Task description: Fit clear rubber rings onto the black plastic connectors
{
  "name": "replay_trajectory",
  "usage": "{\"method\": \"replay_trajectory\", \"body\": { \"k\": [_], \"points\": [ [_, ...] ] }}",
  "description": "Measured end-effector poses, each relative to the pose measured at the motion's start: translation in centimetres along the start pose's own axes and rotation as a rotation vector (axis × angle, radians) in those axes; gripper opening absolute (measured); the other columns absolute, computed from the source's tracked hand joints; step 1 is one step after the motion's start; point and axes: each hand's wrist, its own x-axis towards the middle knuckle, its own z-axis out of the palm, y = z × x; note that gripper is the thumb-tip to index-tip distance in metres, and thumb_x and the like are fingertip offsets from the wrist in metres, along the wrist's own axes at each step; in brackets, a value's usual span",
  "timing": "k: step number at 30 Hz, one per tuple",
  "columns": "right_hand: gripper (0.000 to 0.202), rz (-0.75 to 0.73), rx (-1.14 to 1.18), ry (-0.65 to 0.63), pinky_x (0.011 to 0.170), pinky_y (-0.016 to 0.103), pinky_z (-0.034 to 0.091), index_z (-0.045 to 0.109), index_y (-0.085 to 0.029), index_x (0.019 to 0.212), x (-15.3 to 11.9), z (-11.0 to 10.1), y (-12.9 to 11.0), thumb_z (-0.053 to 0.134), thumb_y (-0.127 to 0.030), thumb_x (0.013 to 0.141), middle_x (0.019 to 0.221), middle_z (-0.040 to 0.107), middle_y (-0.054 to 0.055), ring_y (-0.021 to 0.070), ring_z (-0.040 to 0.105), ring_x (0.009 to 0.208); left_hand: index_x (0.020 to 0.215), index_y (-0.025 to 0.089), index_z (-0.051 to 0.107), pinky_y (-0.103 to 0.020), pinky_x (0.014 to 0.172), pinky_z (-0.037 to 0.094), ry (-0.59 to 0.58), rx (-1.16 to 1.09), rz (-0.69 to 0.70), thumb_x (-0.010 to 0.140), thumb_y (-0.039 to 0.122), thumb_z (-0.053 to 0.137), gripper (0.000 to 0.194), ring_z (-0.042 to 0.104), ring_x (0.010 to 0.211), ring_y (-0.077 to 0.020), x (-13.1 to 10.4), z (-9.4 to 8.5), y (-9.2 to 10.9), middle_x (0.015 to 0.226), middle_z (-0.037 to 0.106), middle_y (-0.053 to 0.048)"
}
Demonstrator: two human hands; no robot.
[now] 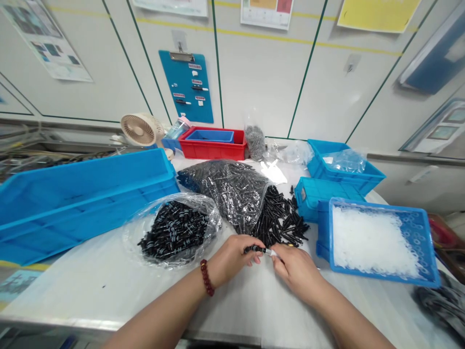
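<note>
My left hand (pixel 244 252), with a beaded bracelet at the wrist, is closed round a slim black tube-shaped part (pixel 253 248). A small white piece (pixel 271 252) meets the black part's right end, and my right hand (pixel 292 266) pinches it. Whether the two pieces are joined I cannot tell. Just beyond my hands lies a loose pile of black parts (pixel 278 218). It spills from a large clear bag (pixel 228 189) full of similar parts. Left of my left hand, an open clear bag (pixel 174 232) holds black parts with pale markings.
A blue bin of small white rings (pixel 376 242) stands at right, with blue boxes (pixel 345 165) behind it. A long blue bin (pixel 87 194) fills the left side. At the back are a red tray (pixel 218 151), a fan (pixel 140 128) and a bag of grey pieces (pixel 255 140).
</note>
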Motion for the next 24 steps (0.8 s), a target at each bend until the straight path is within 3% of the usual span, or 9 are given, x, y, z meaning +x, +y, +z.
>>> {"method": "replay_trajectory", "body": {
  "k": [6, 15, 18, 21, 24],
  "points": [
    [0.020, 0.032, -0.034, 0.025, 0.055, 0.024, 0.021, 0.056, -0.019, 0.073, -0.1, 0.1, -0.1, 0.042, -0.026, 0.086, 0.068, 0.059, 0.000, 0.0127, 0.051, 0.065, 0.089, 0.014, 0.065, -0.018, 0.055, 0.052, -0.025, -0.027, 0.019, 0.077, 0.014, 0.053, 0.017, 0.062, 0.060, -0.0109, -0.2, 0.0, 0.2, 0.079, 0.066, -0.004],
    [0.024, 0.127, -0.078, 0.065, 0.052, 0.025, 0.015, 0.056, -0.019, 0.065, -0.1, 0.1, -0.2, 0.049, -0.033, 0.082, 0.062, 0.059, 0.000, 0.0121, 0.051, 0.060, 0.089, 0.016, 0.067, -0.021, 0.059, 0.052, -0.017, -0.009, 0.053, 0.077, 0.021, 0.056, 0.017, 0.062, 0.059, -0.0117, -0.3, 0.1, 0.2, 0.079, 0.068, -0.005],
    [0.022, 0.137, -0.071, 0.092, 0.051, 0.025, 0.015, 0.055, -0.019, 0.064, 0.0, 0.0, -0.1, 0.048, -0.031, 0.082, 0.061, 0.059, 0.000, 0.0120, 0.050, 0.058, 0.089, 0.015, 0.067, -0.024, 0.060, 0.051, -0.004, -0.098, -0.030, 0.075, 0.028, 0.060, 0.021, 0.061, 0.059, -0.0129, -0.2, -0.2, 0.5, 0.073, 0.067, -0.005],
    [0.023, 0.152, -0.032, 0.134, 0.051, 0.024, 0.018, 0.054, -0.019, 0.066, 0.0, -0.2, 0.2, 0.042, -0.030, 0.084, 0.062, 0.058, 0.000, 0.0121, 0.050, 0.057, 0.096, 0.012, 0.063, -0.024, 0.057, 0.050, 0.051, -0.341, -0.184, 0.071, 0.038, 0.063, 0.035, 0.061, 0.063, -0.0140, 0.0, -1.1, 0.8, 0.074, 0.066, -0.005],
    [0.021, 0.149, -0.001, 0.187, 0.053, 0.023, 0.022, 0.052, -0.020, 0.071, 0.1, -0.2, 0.6, 0.038, -0.026, 0.086, 0.065, 0.059, 0.000, 0.0131, 0.051, 0.061, 0.097, 0.014, 0.058, -0.021, 0.052, 0.046, 0.122, -0.405, -0.213, 0.068, 0.039, 0.066, 0.039, 0.057, 0.060, -0.0114, 0.2, -1.9, 1.0, 0.074, 0.062, -0.002]
  ]
}}
